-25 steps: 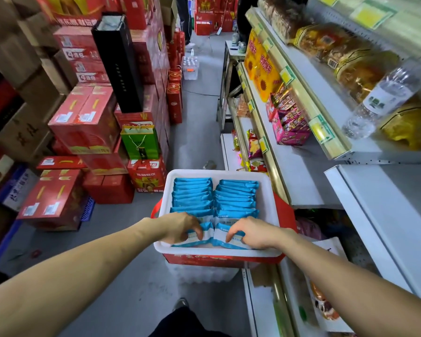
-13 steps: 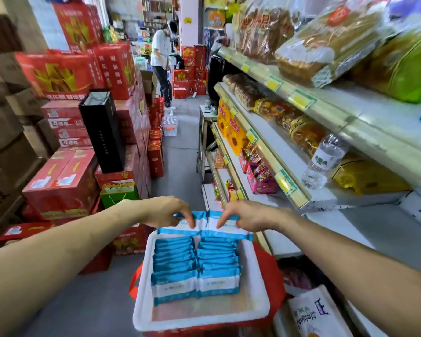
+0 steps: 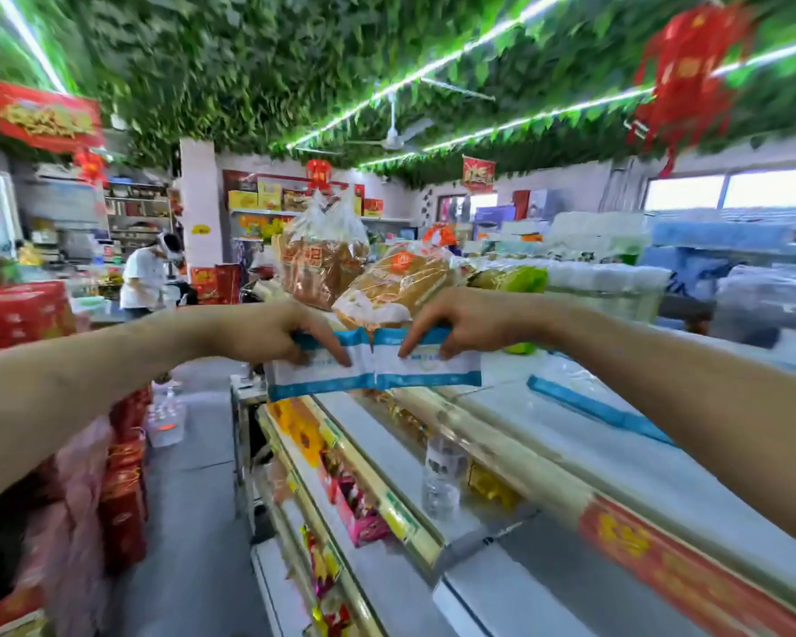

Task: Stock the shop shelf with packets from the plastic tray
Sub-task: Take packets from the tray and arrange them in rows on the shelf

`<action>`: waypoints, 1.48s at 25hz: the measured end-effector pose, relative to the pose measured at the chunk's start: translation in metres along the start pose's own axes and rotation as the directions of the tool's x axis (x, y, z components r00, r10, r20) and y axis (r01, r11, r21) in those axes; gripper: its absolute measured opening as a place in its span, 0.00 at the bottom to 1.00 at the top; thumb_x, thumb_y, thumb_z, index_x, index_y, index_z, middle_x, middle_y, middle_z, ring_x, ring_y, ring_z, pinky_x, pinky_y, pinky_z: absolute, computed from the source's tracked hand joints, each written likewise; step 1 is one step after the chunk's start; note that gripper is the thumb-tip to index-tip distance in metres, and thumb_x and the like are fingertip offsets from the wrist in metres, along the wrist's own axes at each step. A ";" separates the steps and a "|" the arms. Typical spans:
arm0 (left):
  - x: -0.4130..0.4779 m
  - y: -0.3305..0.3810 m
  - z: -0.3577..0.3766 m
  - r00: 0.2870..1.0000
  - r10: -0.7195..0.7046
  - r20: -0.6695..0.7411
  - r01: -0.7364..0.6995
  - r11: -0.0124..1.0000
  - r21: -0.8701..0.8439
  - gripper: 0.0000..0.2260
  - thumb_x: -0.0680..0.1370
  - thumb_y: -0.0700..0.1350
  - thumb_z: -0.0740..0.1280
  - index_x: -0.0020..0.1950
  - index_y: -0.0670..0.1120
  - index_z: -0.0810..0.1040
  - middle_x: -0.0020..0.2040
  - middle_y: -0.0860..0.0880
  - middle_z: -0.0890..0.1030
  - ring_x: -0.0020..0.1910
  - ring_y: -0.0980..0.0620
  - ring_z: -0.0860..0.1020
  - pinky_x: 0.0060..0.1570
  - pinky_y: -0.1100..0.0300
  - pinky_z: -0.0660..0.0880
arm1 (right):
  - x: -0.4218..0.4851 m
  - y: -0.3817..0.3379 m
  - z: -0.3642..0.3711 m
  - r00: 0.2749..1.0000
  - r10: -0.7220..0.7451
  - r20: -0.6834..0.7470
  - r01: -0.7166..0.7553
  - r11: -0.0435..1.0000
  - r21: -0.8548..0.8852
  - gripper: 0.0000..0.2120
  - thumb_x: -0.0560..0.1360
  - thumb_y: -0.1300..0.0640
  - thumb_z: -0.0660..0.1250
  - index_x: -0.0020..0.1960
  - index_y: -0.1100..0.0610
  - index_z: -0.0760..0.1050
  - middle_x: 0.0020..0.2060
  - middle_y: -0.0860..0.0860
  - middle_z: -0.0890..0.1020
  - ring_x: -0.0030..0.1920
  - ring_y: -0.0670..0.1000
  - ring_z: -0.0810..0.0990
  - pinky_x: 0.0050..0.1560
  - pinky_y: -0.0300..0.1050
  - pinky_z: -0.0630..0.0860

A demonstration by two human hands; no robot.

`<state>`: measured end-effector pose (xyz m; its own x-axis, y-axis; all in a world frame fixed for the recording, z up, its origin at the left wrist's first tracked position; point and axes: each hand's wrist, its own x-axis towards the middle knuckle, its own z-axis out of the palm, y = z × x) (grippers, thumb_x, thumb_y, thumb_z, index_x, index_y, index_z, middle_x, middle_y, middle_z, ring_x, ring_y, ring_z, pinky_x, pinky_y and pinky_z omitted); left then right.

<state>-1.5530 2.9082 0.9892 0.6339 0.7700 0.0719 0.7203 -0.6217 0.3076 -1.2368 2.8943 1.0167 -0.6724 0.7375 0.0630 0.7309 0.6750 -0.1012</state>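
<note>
My left hand (image 3: 267,331) grips a blue-and-white packet (image 3: 315,374) by its top edge. My right hand (image 3: 456,317) grips a second, matching packet (image 3: 433,367) right beside it. Both packets hang side by side at the height of the top shelf (image 3: 570,434), just above its front edge. The plastic tray is out of view. Another blue packet (image 3: 593,409) lies flat on the top shelf to the right.
Bagged bread loaves (image 3: 387,282) stand on the top shelf just behind the hands. Lower shelves hold a water bottle (image 3: 442,480) and snack packs (image 3: 359,512). Red cartons (image 3: 19,314) stack on the left of the aisle. A person (image 3: 145,273) stands far back.
Both hands have lifted the pair of packets out of the tray and up to the top shelf. The view has swung upward, and the tray has left the frame.
</note>
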 end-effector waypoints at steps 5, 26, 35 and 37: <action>0.112 0.111 -0.022 0.947 0.319 -0.026 -0.319 0.948 0.011 0.25 0.79 0.32 0.68 0.61 0.64 0.83 0.63 0.59 0.79 0.58 0.55 0.77 0.56 0.56 0.75 | -0.136 0.069 -0.070 0.948 0.281 -0.151 -0.290 0.956 -0.040 0.23 0.72 0.65 0.74 0.56 0.39 0.85 0.46 0.44 0.83 0.44 0.45 0.76 0.42 0.41 0.70; 0.291 0.368 0.074 0.713 0.700 0.018 -0.663 0.683 -0.305 0.25 0.76 0.28 0.69 0.55 0.58 0.87 0.63 0.55 0.83 0.57 0.50 0.83 0.58 0.47 0.82 | -0.387 0.165 0.012 0.618 0.735 -0.280 -0.757 0.652 0.040 0.25 0.73 0.69 0.69 0.61 0.43 0.82 0.60 0.48 0.73 0.60 0.52 0.74 0.66 0.48 0.71; 0.291 0.429 0.096 0.643 0.761 0.085 -0.720 0.638 -0.272 0.22 0.77 0.29 0.68 0.59 0.55 0.86 0.62 0.58 0.81 0.57 0.53 0.81 0.55 0.56 0.82 | -0.441 0.157 -0.013 0.495 0.754 -0.432 -0.810 0.580 0.083 0.22 0.76 0.64 0.71 0.61 0.40 0.78 0.63 0.47 0.75 0.60 0.49 0.75 0.66 0.55 0.76; 0.294 0.444 0.117 0.606 0.782 0.141 -0.747 0.622 -0.234 0.22 0.77 0.30 0.69 0.61 0.53 0.85 0.62 0.60 0.80 0.59 0.55 0.80 0.57 0.62 0.78 | -0.463 0.151 -0.020 0.453 0.746 -0.489 -0.820 0.564 0.100 0.21 0.76 0.66 0.71 0.58 0.41 0.80 0.59 0.46 0.76 0.57 0.48 0.76 0.64 0.53 0.77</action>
<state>-1.0141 2.8416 1.0358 0.9879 -0.0397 0.1502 -0.0920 -0.9285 0.3598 -0.8128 2.6546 0.9917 0.2978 0.8479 0.4386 0.9515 -0.2263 -0.2084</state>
